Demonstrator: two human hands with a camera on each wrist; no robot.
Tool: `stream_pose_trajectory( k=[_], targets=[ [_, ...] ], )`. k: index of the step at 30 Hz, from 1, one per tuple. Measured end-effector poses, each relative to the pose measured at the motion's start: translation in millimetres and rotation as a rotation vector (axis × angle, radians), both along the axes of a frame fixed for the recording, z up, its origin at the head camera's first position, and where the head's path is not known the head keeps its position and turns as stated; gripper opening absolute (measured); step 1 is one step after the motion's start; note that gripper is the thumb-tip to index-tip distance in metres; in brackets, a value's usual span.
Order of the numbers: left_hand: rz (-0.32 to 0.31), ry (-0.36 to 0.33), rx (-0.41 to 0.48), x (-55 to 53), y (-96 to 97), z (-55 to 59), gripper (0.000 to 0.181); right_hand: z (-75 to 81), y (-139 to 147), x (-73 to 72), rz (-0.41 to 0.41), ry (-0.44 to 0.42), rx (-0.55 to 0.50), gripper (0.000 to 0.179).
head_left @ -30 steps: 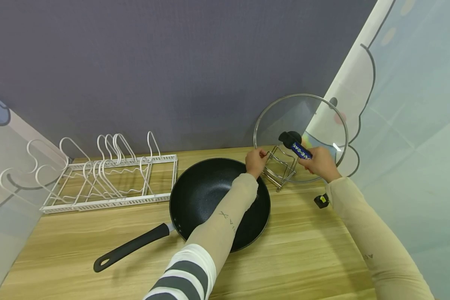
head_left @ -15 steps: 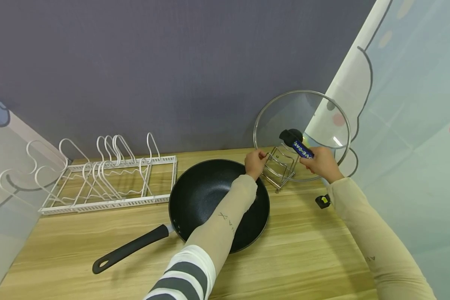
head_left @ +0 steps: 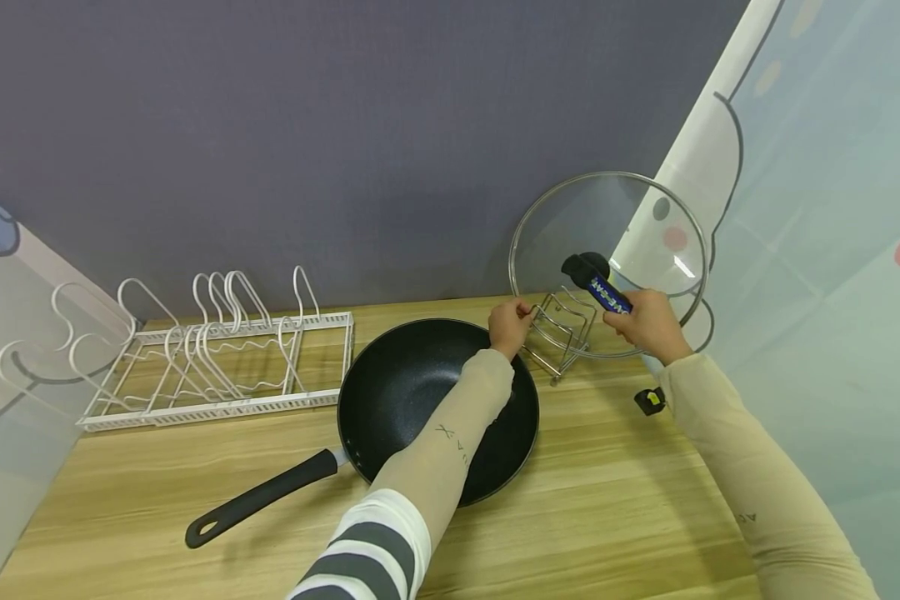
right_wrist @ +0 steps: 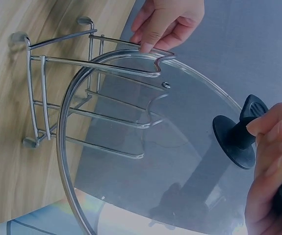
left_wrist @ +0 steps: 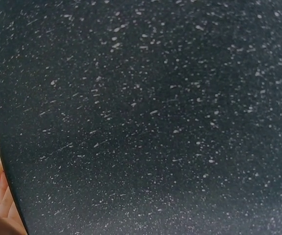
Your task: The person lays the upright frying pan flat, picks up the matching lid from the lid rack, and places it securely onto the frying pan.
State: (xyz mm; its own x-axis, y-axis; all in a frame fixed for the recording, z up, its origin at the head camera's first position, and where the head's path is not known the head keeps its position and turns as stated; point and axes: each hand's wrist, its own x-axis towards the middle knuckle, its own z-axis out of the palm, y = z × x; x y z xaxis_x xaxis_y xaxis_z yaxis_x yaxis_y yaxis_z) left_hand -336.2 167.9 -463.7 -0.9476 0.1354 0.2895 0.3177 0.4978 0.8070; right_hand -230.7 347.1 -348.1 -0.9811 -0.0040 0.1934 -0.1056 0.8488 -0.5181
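A large round glass pot lid (head_left: 648,225) with a steel rim stands upright at the back right. My right hand (head_left: 651,323) grips its black handle (head_left: 598,282), which carries a blue label. The lid's lower rim runs between the wires of a small steel lid rack (right_wrist: 94,63). My left hand (head_left: 510,327) pinches the rack's top wire on its left side, thumb and fingertips together in the right wrist view. Under my left forearm lies a black frying pan (head_left: 397,392), its handle pointing to the lower left. Its speckled inside fills most of the left wrist view.
On the left of the wooden table (head_left: 607,508) stands a white wire rack (head_left: 217,404) with several upright loops. A small black object with a yellow mark (head_left: 650,402) sits beside the right sleeve. A grey wall (head_left: 345,150) rises behind, and a printed curtain (head_left: 817,250) hangs at right.
The lid has shifted slightly up and to the right, its handle still in my right hand. My left hand stays on the steel rack, and the pan stays put.
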Motion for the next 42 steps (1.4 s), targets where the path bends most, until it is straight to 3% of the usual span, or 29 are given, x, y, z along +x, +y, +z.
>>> stream_pose_trajectory(
  k=[14,28,42],
  targets=[
    [0.005,-0.011,0.002,-2.4,0.1,-1.1,0.005,10.8,-0.4,4.0,-0.006,0.038,0.062,0.018],
    [-0.007,-0.005,0.038,-5.2,0.4,-5.9,0.009,27.1,-1.0,11.4,-0.033,0.095,0.028,0.025],
    [-0.003,-0.016,0.025,-3.4,-0.8,-3.0,0.007,40.1,-3.5,19.7,-0.053,0.157,-0.005,0.028]
  ],
)
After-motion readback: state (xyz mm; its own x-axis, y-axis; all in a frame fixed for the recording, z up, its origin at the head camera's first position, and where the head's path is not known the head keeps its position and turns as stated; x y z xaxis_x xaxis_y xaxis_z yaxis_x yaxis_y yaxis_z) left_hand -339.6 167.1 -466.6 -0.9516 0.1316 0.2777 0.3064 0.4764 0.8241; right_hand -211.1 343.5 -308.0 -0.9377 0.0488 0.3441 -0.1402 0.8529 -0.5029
